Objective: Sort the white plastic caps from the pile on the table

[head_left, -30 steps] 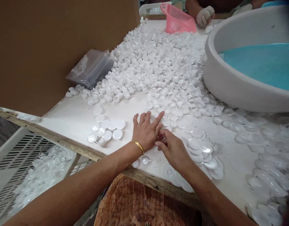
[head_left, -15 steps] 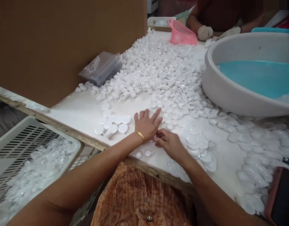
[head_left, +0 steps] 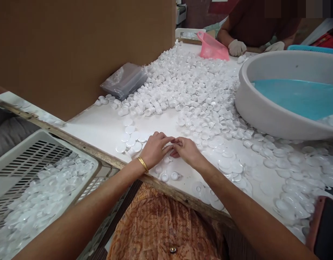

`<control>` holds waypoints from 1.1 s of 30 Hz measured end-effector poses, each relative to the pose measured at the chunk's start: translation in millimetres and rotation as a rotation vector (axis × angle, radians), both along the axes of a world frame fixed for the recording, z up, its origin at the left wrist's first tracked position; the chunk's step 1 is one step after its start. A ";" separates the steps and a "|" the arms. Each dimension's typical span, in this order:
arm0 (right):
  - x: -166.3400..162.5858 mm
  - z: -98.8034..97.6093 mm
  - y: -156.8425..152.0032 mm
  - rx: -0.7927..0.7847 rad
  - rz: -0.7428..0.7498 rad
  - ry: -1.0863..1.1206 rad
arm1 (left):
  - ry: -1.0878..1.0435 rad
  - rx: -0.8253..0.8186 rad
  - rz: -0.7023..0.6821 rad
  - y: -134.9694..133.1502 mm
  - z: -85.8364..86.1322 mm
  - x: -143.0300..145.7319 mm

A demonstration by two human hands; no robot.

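Over the near edge of the white table [head_left: 93,124], my left hand [head_left: 157,148] and my right hand [head_left: 186,150] meet at the fingertips. Both hands are closed in a pinch, and whatever sits between the fingers is too small and hidden to make out. Small white round caps [head_left: 175,176] lie just below the hands. Beside my left hand is a loose group of flat white discs [head_left: 130,129], partly covered by it. More overlapping white discs [head_left: 231,166] spread out to the right of my right hand.
A big heap of white plastic pieces [head_left: 193,86] fills the middle. A grey tub [head_left: 243,94] stands right, a pink scoop [head_left: 213,47] at the back near a person's gloved hand [head_left: 237,47]. A crate [head_left: 93,166] of white pieces is lower left; a phone [head_left: 327,227] lies lower right.
My left hand has gone from spread fingers to a pinch and shifted left. My right hand has risen slightly, and the fingertips of both now meet. The view has tilted a little.
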State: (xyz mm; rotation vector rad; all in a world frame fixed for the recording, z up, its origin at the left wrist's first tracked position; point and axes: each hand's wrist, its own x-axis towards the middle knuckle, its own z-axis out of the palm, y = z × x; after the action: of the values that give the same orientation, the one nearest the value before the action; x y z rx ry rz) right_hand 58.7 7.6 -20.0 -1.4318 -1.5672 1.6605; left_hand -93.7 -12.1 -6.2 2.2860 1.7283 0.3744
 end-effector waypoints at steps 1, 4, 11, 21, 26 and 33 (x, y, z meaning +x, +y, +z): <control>1.5 1.3 -2.4 0.054 -0.013 -0.033 | 0.044 0.020 0.014 -0.9 -0.6 -3.3; 8.6 7.9 -17.8 0.313 0.045 -0.205 | 0.190 0.093 0.107 1.2 0.5 -16.5; 0.6 12.7 -40.3 0.631 0.383 -0.514 | 0.115 0.206 0.306 -10.4 4.8 -33.6; 60.1 23.1 -18.2 0.513 0.294 -0.448 | 0.061 -0.096 -0.327 -55.0 11.0 69.3; 61.9 15.3 -19.4 0.479 0.225 -0.437 | 0.168 -0.174 -0.331 -60.4 5.2 92.0; 62.2 12.7 -24.1 0.441 0.293 -0.368 | 0.044 -0.349 -0.155 -52.4 19.5 66.5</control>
State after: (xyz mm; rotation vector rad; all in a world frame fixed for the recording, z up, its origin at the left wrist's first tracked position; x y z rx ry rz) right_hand 120.8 -16.5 -7.3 -1.3644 -2.2707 1.1167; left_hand -27.2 -64.5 13.3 2.1638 1.4844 -0.0094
